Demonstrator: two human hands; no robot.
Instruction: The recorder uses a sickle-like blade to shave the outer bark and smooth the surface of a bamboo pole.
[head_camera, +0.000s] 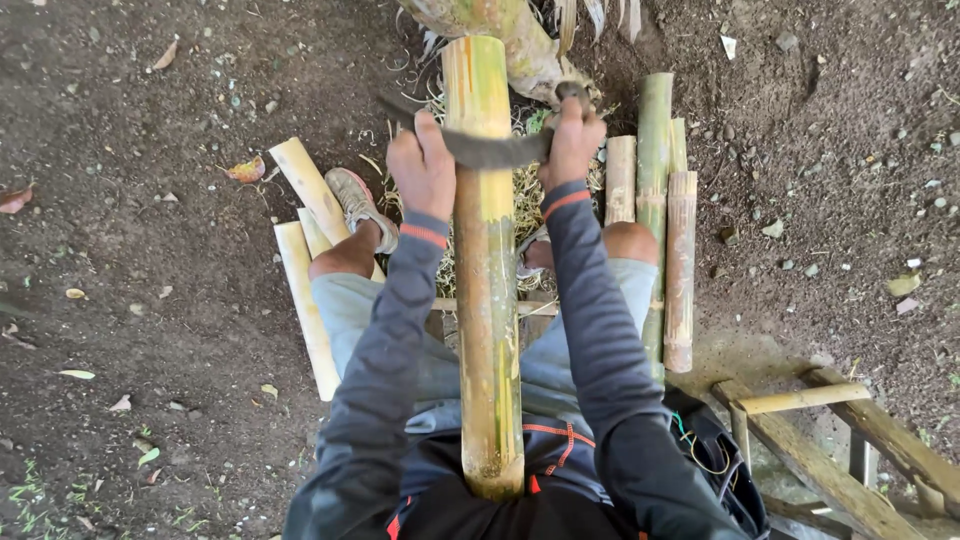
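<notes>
A long yellow-green bamboo pole (487, 280) runs from my lap away between my knees. Across its far part lies a curved dark blade (490, 150), blurred with motion. My left hand (422, 165) grips the blade's left end, and my right hand (572, 140) grips its handle on the right. Both arms are in grey sleeves with orange cuffs. A heap of pale shavings (525, 200) lies under the pole near my feet.
Cut bamboo lengths (655, 200) lie to the right of my leg; split pale pieces (305, 290) lie to the left. A wooden frame (830, 460) sits at the lower right. A dark bag (720, 460) is by my right hip. Bare soil with leaves surrounds me.
</notes>
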